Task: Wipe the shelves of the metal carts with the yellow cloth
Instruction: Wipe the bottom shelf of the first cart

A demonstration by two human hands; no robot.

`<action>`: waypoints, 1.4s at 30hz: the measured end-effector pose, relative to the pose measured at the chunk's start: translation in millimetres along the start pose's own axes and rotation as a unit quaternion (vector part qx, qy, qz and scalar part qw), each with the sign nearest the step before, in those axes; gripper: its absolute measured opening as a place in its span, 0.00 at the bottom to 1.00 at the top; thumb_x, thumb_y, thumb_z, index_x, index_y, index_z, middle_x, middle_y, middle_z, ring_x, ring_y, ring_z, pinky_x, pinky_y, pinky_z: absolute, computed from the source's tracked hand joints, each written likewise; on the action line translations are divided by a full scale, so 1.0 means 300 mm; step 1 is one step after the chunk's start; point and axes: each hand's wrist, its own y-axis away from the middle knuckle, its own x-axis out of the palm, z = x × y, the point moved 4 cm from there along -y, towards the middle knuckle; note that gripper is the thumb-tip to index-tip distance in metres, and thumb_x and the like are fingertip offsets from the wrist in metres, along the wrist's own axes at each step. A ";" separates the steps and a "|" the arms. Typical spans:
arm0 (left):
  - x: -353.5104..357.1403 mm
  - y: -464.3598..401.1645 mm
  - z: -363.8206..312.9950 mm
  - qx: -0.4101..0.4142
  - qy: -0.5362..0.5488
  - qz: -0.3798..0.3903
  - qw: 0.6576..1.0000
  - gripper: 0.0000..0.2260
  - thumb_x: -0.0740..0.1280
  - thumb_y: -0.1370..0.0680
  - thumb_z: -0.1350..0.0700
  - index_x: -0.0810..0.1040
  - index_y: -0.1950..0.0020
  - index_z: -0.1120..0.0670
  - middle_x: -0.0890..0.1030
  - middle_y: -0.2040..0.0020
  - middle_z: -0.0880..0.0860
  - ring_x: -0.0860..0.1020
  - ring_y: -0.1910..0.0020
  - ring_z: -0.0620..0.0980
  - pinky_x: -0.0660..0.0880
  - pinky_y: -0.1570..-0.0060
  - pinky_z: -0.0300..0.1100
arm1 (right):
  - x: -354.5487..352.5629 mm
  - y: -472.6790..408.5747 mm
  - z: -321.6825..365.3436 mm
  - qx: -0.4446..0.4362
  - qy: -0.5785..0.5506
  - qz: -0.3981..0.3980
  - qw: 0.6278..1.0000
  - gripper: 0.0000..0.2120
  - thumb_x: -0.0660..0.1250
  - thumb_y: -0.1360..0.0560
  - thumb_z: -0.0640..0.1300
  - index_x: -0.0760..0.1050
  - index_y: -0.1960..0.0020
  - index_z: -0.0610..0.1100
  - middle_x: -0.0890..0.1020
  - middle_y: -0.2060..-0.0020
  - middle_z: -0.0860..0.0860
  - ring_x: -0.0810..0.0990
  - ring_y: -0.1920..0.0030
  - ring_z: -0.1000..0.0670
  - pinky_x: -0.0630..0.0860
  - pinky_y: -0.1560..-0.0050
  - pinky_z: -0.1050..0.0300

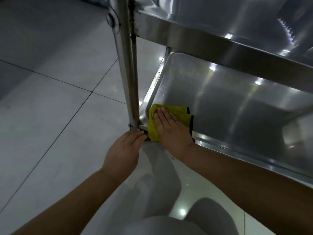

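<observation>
Your right hand lay flat, fingers straight, pressing the folded yellow cloth into the near-left corner of the bottom shelf. Your left hand rested open at the cart's corner. Cloth looked soft, light, likely to bunch; palm pressure suited it.

The right hand lies flat on the cloth, which sits in the near left corner of the bottom shelf. Just left of that grip stands the cart post, the left hand touching its foot. Another shelf lies above.
</observation>
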 end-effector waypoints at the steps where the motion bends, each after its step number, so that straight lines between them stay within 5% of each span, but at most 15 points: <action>1: 0.000 -0.016 -0.020 0.011 0.003 0.001 1.000 0.18 0.56 0.28 0.65 0.81 0.45 0.62 0.81 0.47 0.59 0.72 0.45 0.52 0.62 0.35 0.39 | -0.006 0.029 -0.025 -0.013 0.003 -0.009 1.000 0.25 0.51 0.29 0.37 0.75 0.36 0.33 0.78 0.39 0.38 0.77 0.38 0.40 0.74 0.38 0.48; 11: 0.107 -0.201 -0.328 0.187 -0.064 0.084 0.977 0.17 0.60 0.31 0.63 0.83 0.47 0.57 0.83 0.47 0.55 0.82 0.51 0.54 0.78 0.50 0.47 | -0.017 0.524 -0.414 -0.048 0.018 -0.006 0.999 0.27 0.59 0.28 0.35 0.60 0.29 0.34 0.73 0.33 0.37 0.73 0.33 0.40 0.63 0.30 0.47; 15: 0.182 -0.275 -0.495 0.261 -0.078 0.134 0.953 0.25 0.78 0.45 0.65 0.84 0.49 0.56 0.84 0.49 0.54 0.83 0.53 0.52 0.80 0.56 0.46 | -0.016 0.733 -0.570 0.003 0.018 0.028 0.999 0.38 0.74 0.35 0.33 0.61 0.29 0.34 0.71 0.32 0.37 0.71 0.32 0.39 0.60 0.29 0.44; 24: 0.368 -0.399 -0.988 0.443 -0.075 0.212 0.868 0.26 0.81 0.48 0.61 0.84 0.50 0.54 0.83 0.48 0.53 0.82 0.52 0.52 0.79 0.55 0.41 | -0.025 1.115 -0.836 0.056 -0.029 0.050 0.997 0.38 0.79 0.37 0.37 0.68 0.30 0.34 0.72 0.33 0.37 0.72 0.33 0.38 0.64 0.32 0.43; 28: 0.443 -0.417 -1.195 0.473 -0.063 0.211 0.853 0.24 0.77 0.45 0.62 0.84 0.49 0.55 0.83 0.48 0.53 0.82 0.52 0.52 0.79 0.55 0.42 | -0.008 1.281 -0.955 0.084 -0.047 0.067 0.993 0.44 0.80 0.37 0.38 0.61 0.28 0.37 0.70 0.31 0.38 0.70 0.31 0.39 0.65 0.32 0.45; 33: 0.569 -0.406 -1.374 0.496 -0.028 0.236 0.835 0.20 0.64 0.36 0.57 0.78 0.44 0.55 0.81 0.46 0.53 0.80 0.48 0.54 0.77 0.50 0.44 | 0.010 1.498 -1.111 0.112 -0.040 0.034 0.992 0.32 0.75 0.30 0.38 0.66 0.29 0.35 0.71 0.31 0.37 0.70 0.31 0.38 0.63 0.30 0.44; 37: 0.632 -0.409 -1.492 0.503 -0.009 0.240 0.830 0.21 0.55 0.33 0.55 0.80 0.46 0.56 0.82 0.47 0.53 0.79 0.49 0.52 0.66 0.46 0.42 | -0.002 1.661 -1.226 0.151 -0.041 0.010 0.988 0.30 0.73 0.28 0.40 0.66 0.30 0.34 0.71 0.32 0.36 0.71 0.32 0.37 0.67 0.31 0.44; 42: 0.672 -0.425 -1.602 0.536 0.008 0.221 0.814 0.21 0.56 0.33 0.55 0.83 0.49 0.57 0.83 0.48 0.52 0.72 0.45 0.48 0.64 0.44 0.42 | -0.006 1.770 -1.297 0.203 -0.047 0.025 0.978 0.25 0.69 0.25 0.38 0.69 0.31 0.32 0.71 0.33 0.34 0.72 0.33 0.35 0.73 0.37 0.41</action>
